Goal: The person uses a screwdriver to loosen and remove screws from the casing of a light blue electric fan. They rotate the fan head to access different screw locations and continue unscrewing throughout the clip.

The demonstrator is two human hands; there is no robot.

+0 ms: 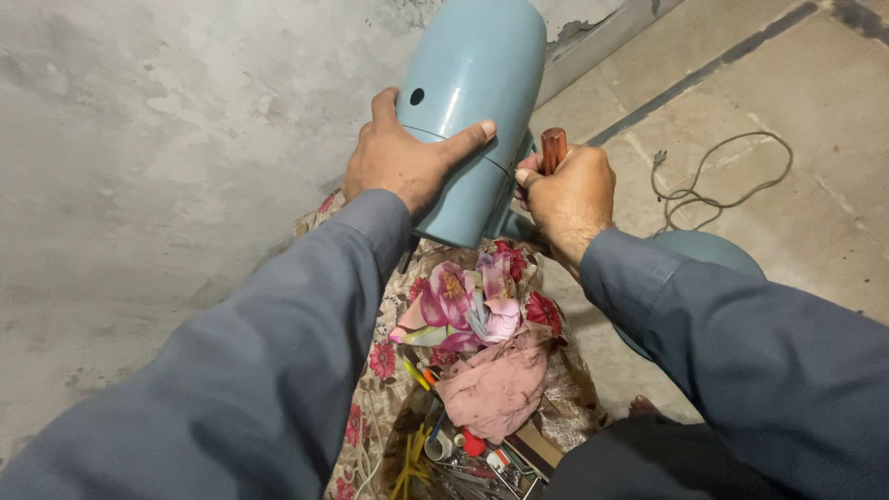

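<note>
A pale blue rounded motor housing (477, 83) of a pedestal fan stands upright against the grey wall. My left hand (403, 157) is wrapped over its lower left side, thumb stretched across the front seam. My right hand (567, 190) grips a tool with a reddish-brown handle (554, 148) pressed at the housing's right edge; the tool's tip is hidden behind the housing. Both arms wear grey-blue sleeves.
A round blue fan base (708, 250) lies under my right forearm. A grey cord with a plug (718, 181) curls on the tiled floor at right. Below lies a floral cloth (463, 306), a pink rag (495, 384) and several small tools and pens (444, 458).
</note>
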